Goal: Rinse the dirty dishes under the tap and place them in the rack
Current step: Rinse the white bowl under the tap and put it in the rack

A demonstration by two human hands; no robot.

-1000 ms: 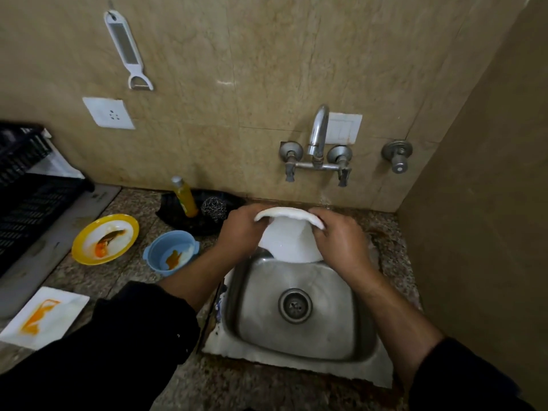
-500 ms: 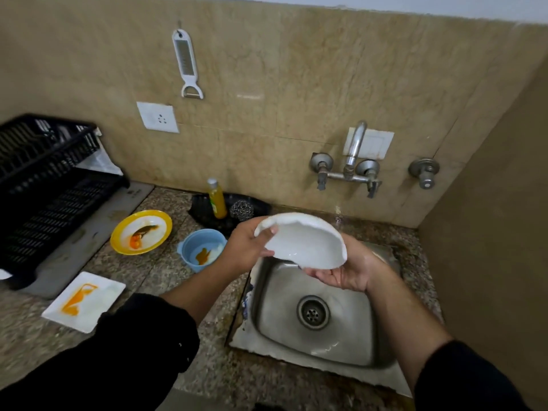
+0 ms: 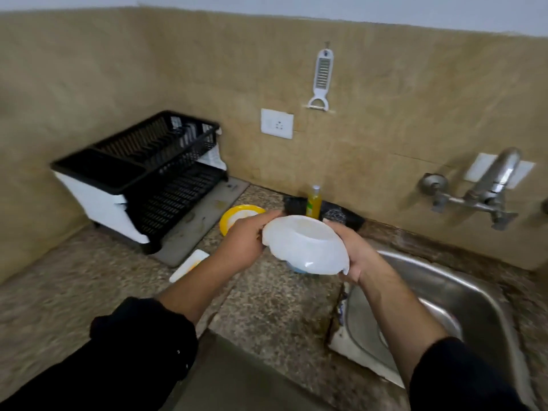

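Both hands, left hand (image 3: 246,243) and right hand (image 3: 354,256), gripped white bowl (image 3: 305,247) upside down over counter (image 3: 267,310), between sink (image 3: 462,295) and black dish rack (image 3: 142,179).

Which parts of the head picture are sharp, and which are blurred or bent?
Head view: the white bowl, held by the left hand and right hand, is the sharpest part; the tap, sink and dish rack are smeared by blur; the wide lens curves the tile wall along its top edge; light is dim and even.

Black long sleeves (image 3: 142,345) pushed up, forearms bare.
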